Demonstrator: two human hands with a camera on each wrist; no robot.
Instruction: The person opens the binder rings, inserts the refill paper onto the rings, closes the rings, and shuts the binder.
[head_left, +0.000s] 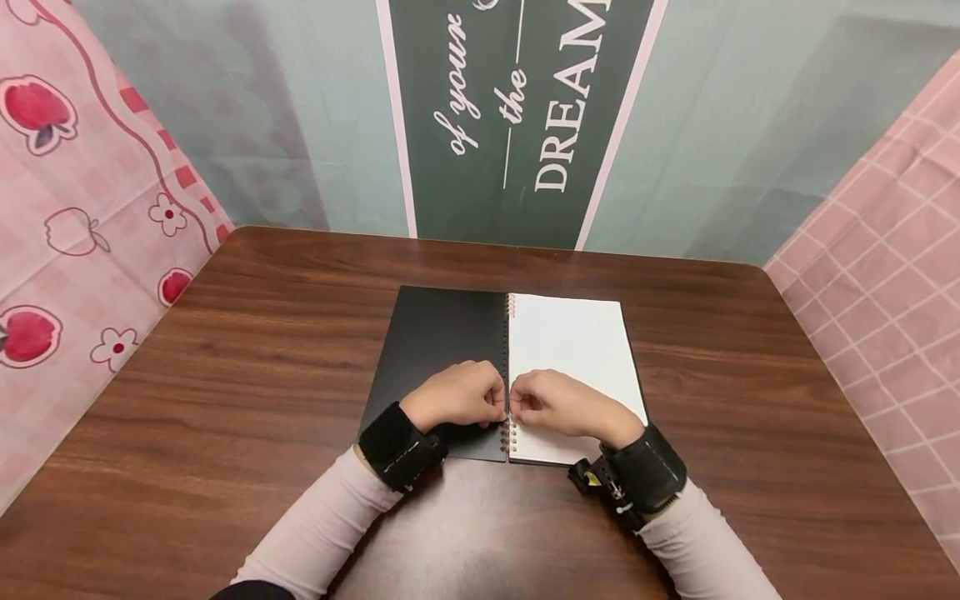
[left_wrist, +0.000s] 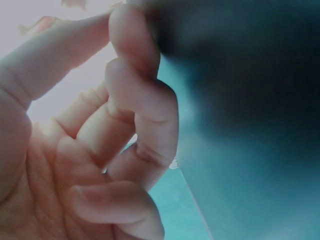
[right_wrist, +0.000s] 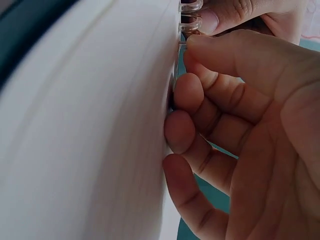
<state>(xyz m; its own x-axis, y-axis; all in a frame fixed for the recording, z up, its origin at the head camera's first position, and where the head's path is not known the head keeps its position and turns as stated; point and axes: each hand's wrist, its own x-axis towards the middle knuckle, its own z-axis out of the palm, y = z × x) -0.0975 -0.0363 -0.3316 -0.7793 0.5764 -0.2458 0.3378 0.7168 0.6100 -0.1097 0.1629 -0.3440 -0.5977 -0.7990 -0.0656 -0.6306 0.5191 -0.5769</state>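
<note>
A ring-bound notebook lies open on the table, its black cover [head_left: 450, 325] folded out to the left and a white page [head_left: 573, 333] facing up on the right. Clear binding rings [right_wrist: 191, 22] run down its middle. My left hand [head_left: 467, 395], over the black cover, pinches the binding with thumb and forefinger. From the page side my right hand [head_left: 562, 403] pinches the binding just beside it, the two sets of fingertips nearly meeting. In the right wrist view its other fingers [right_wrist: 180, 132] curl against the page edges. The left wrist view shows the left fingers [left_wrist: 155, 115] bent, the cover blurred beside them.
The brown wooden table [head_left: 247, 358] extends around the notebook on all sides. Behind it hangs a pale green cloth [head_left: 337, 100] with a dark lettered panel [head_left: 480, 200]. Pink patterned cloths stand at the left [head_left: 97, 208] and right [head_left: 900, 308] edges.
</note>
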